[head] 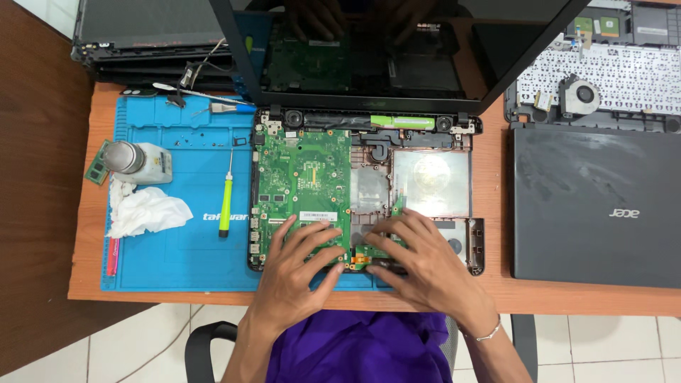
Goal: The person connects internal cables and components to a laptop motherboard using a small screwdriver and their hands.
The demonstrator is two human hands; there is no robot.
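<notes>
- both bare hands lay nearest the lens, spread flat with fingers apart on the opened black laptop base (477,245) at the table's near edge.
- left hand (296,266) pressed its fingertips on the lower edge of the green rectangular motherboard (301,174), gripping nothing.
- right hand (420,259) rested just beside it, fingers splayed over the small green board section (369,252) near the base's front rim (a thin bracelet (488,333) showed at the wrist).
- laptop base sat partly on a blue rubber work mat (177,255), its dark screen lid (397,50) tilted up behind.
- on the mat, well left of the hands, lay a green-handled slim screwdriver (225,206), a crumpled white tissue (145,211) and a small white bottle with a metal cap (138,160).
- to the right, a closed dark grey laptop (596,206) lay on the orange-brown wooden table (567,298).
</notes>
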